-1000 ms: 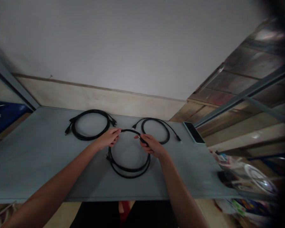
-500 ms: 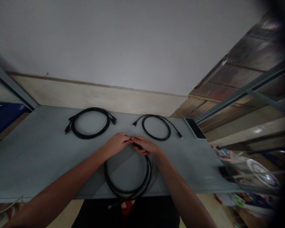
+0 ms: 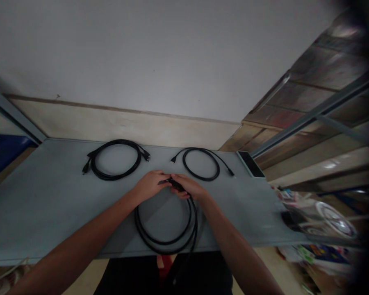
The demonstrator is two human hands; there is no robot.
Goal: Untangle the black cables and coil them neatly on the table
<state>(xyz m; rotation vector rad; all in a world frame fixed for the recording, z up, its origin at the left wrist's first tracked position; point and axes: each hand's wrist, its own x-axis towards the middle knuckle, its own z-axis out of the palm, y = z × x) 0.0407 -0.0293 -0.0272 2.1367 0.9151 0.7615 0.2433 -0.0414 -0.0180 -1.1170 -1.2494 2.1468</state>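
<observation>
**Left hand and right hand meet on a cable**

The grip is closed on both sides: the two hands grasp the black cable at the top of its loops, fingertips together and thumbs near each other. The left hand comes in palm down, its back turned up and its fingers bent toward the right. The right hand is curled around the bundle, its fingers folded underneath and the thumb side reaching left. A short dark strip shows at the left fingers, too small to make out.

Both forearms slant inward and forward from the lower corners, so the arms form a peak at the grip, the wrists fairly straight. Below the hands the cable hangs in round loops between the forearms, over the front edge of the desk; whether the loops touch it I cannot tell. One end drops past that edge, in front of the dark trousers.

Beyond the hands, two more black cables lie coiled on the desk: a thicker left coil and a thinner right coil, their ends sticking out. A phone lies at the far right corner. Behind stands a pale wall.
</observation>
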